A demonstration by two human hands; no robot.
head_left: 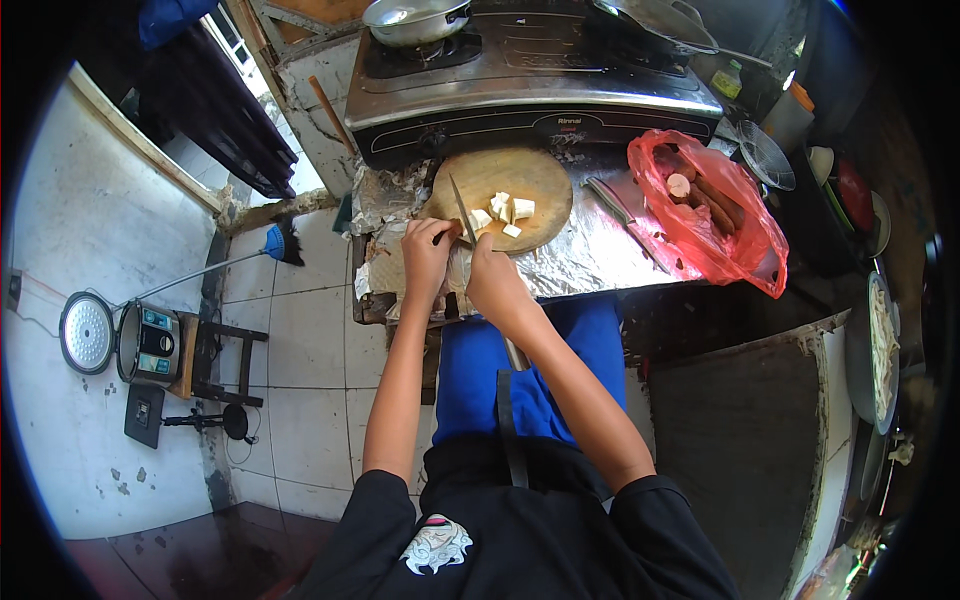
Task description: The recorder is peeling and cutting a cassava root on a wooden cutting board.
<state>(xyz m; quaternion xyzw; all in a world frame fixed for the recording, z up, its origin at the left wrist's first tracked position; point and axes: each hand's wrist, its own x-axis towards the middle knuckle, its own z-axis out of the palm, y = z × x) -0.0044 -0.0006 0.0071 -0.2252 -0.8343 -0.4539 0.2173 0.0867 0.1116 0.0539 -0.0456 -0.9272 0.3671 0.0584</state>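
On a round wooden cutting board (552, 190) lie several pale, chunky cut pieces (501, 205), cassava-like in look. My right hand (495, 287) is closed round a long knife (462, 207), its blade pointing away over the board among the pieces. At the board's near left edge is my left hand (426, 258), fingers pinched together beside the blade. Something small and brown shows at its fingertips, too hidden to name. A second knife (610, 201) rests right of the board, next to a red plastic bag (740, 257) holding brown, root-like lengths (712, 212), one with a pale cut end.
Foil (590, 255) covers the low counter. Behind it stands a two-burner gas stove (540, 85) with a metal pan (415, 22) and a wok (660, 22). At right are a wire strainer (766, 155) and a bowl (866, 350). A rice cooker (150, 342) and a broom (280, 243) are left.
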